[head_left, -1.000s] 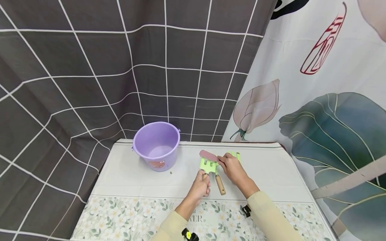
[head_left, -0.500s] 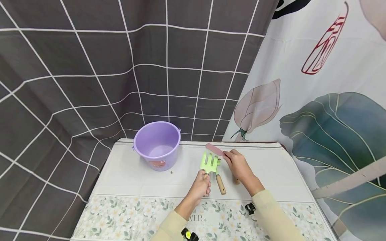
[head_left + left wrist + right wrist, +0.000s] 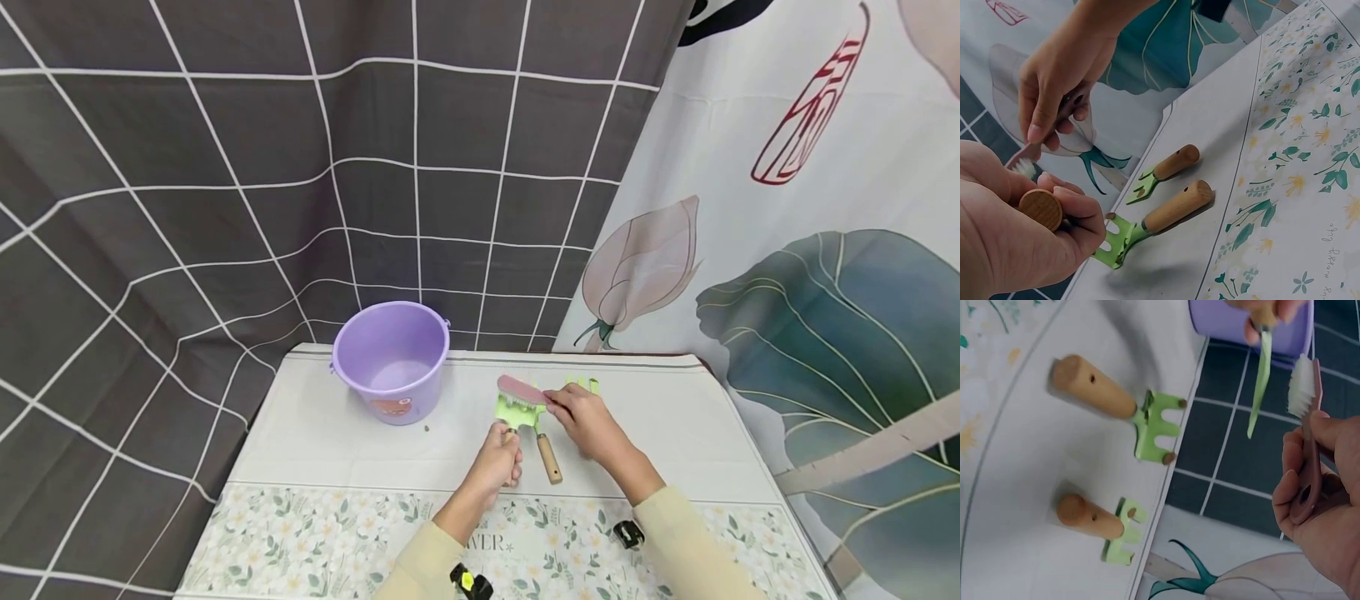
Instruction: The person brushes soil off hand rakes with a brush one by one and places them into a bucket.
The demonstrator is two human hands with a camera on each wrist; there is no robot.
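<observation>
My left hand (image 3: 495, 460) grips the wooden handle of a light-green hand fork (image 3: 513, 413), its tines pointing away from me. The handle's round end (image 3: 1040, 210) shows in the left wrist view. My right hand (image 3: 591, 423) holds a pink brush (image 3: 1311, 459) by its handle, thumb along the back. Its white bristles (image 3: 1300, 387) face the fork, and in the head view the brush head overlaps the tines. Below the hands lie two small green rakes with wooden handles: a nearer one (image 3: 1159, 428) and another (image 3: 1124, 534) partly behind my right hand in the head view.
A purple bucket (image 3: 408, 407) stands at the back left of the table. A small dark crumb (image 3: 427, 428) lies on the white tablecloth (image 3: 315, 442) in front of it. Grey checked and printed curtains hang behind.
My right hand moved the brush up and right off the fork, then back left over the tines. My left hand and the fork stay in nearly the same place.
</observation>
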